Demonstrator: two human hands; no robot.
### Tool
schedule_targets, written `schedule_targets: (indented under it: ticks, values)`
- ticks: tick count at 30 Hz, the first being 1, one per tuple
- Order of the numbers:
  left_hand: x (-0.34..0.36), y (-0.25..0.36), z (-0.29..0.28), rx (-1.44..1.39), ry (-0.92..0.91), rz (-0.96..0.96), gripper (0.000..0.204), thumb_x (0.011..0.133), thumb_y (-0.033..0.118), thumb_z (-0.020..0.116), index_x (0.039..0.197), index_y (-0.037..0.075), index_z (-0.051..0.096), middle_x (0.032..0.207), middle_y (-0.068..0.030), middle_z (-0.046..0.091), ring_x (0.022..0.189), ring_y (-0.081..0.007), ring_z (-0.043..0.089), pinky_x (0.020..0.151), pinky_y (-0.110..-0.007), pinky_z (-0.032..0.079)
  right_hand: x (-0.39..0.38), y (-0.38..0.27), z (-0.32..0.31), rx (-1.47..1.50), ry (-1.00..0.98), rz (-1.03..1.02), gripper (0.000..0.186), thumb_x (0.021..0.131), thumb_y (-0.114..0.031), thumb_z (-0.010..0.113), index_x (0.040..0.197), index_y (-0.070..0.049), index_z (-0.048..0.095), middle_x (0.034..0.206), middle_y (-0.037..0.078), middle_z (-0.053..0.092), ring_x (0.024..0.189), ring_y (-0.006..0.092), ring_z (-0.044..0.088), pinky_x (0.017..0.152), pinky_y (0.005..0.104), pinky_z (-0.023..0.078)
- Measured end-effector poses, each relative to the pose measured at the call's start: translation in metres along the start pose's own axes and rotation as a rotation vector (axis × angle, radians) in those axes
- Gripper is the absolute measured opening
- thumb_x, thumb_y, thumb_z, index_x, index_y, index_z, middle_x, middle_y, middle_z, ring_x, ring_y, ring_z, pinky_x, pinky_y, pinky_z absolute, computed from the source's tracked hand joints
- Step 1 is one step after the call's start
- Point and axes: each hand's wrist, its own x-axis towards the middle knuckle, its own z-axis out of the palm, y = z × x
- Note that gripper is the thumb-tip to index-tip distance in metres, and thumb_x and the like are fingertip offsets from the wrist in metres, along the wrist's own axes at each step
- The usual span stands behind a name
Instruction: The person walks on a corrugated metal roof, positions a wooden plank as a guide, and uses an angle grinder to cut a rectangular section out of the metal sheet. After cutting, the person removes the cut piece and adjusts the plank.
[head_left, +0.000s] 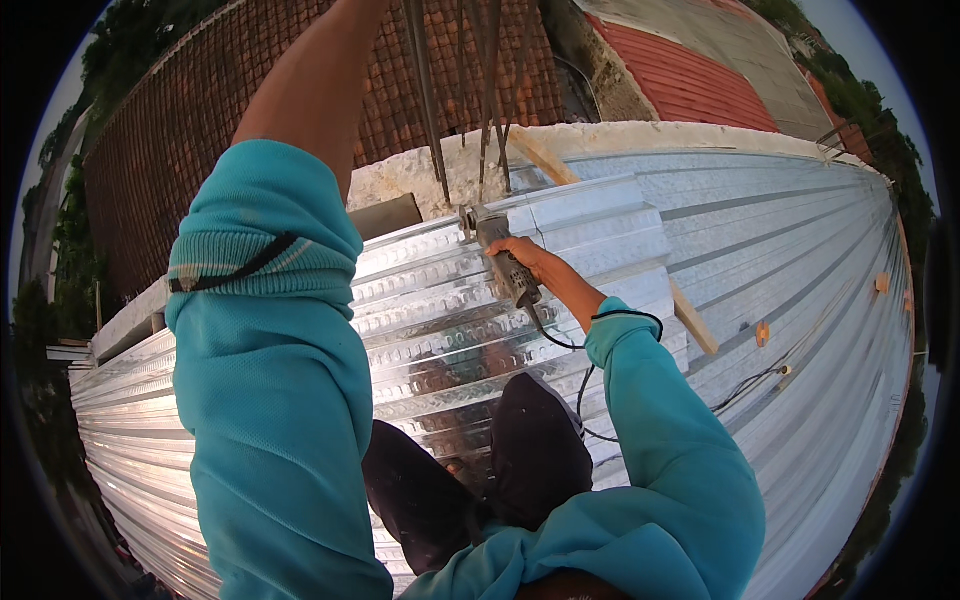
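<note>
My right hand grips a grey angle grinder, its head against the upper edge of corrugated shiny metal decking, beside upright steel bars. A black cord trails from the grinder's rear down across the decking. My left arm reaches up out of the picture, so that hand is hidden beyond the top edge. My dark-trousered knees show below, over the metal sheets.
A wooden batten lies under the overlapping sheets. Small orange pieces and cables lie on the decking at right. A rough concrete edge runs along the top, with tiled roofs and red sheet roofing beyond.
</note>
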Motion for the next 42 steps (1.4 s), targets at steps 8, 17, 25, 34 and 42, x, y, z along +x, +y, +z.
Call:
schedule_targets:
  ticks: [8,17,25,34,42]
  values:
    - [-0.008,-0.015,-0.004,0.071,0.178,0.086,0.038,0.104,0.029,0.051,0.106,-0.004,0.068,0.078,-0.0135,0.065,0.076,-0.0229,0.061,0.071,-0.045,0.049,-0.083,-0.051,0.084,-0.047,-0.092,-0.179,0.045,0.083,-0.037,0.069,0.116,-0.007,0.064,0.106,0.010,0.063,0.094,0.0216,0.063,0.080,0.0381,0.052]
    - [-0.017,0.019,0.002,0.007,0.111,0.154,0.034,0.104,0.024,0.045,0.099,-0.003,0.065,0.074,-0.0092,0.061,0.070,-0.0203,0.058,0.066,-0.042,0.047,-0.023,-0.013,0.030,-0.240,-0.205,-0.441,0.038,0.103,-0.044,0.045,0.124,-0.020,0.064,0.135,0.003,0.050,0.125,0.0191,0.046,0.107,0.0375,0.031]
    - [-0.022,0.020,-0.001,-0.051,0.065,0.058,0.033,0.105,0.024,0.046,0.097,-0.002,0.064,0.072,-0.0074,0.059,0.067,-0.0183,0.057,0.062,-0.040,0.047,-0.050,-0.023,0.051,-0.202,-0.227,-0.388,0.037,0.108,-0.048,0.041,0.124,-0.023,0.064,0.129,0.002,0.051,0.125,0.0162,0.047,0.110,0.0329,0.032]
    - [-0.021,0.019,0.003,-0.095,0.072,0.107,0.032,0.104,0.026,0.048,0.097,0.000,0.064,0.071,-0.0050,0.055,0.066,-0.0171,0.054,0.061,-0.039,0.045,-0.078,-0.038,0.061,-0.232,-0.130,-0.397,0.035,0.106,-0.046,0.044,0.123,-0.023,0.064,0.125,0.001,0.048,0.122,0.0138,0.047,0.108,0.0300,0.032]
    - [-0.012,0.022,0.019,-0.103,0.078,0.195,0.032,0.104,0.024,0.047,0.099,-0.003,0.064,0.078,-0.0108,0.061,0.074,-0.0209,0.058,0.069,-0.042,0.047,0.069,0.006,-0.031,-0.184,-0.265,-0.210,0.030,0.108,-0.038,0.041,0.122,-0.027,0.065,0.131,0.000,0.047,0.123,0.0149,0.046,0.108,0.0312,0.032]
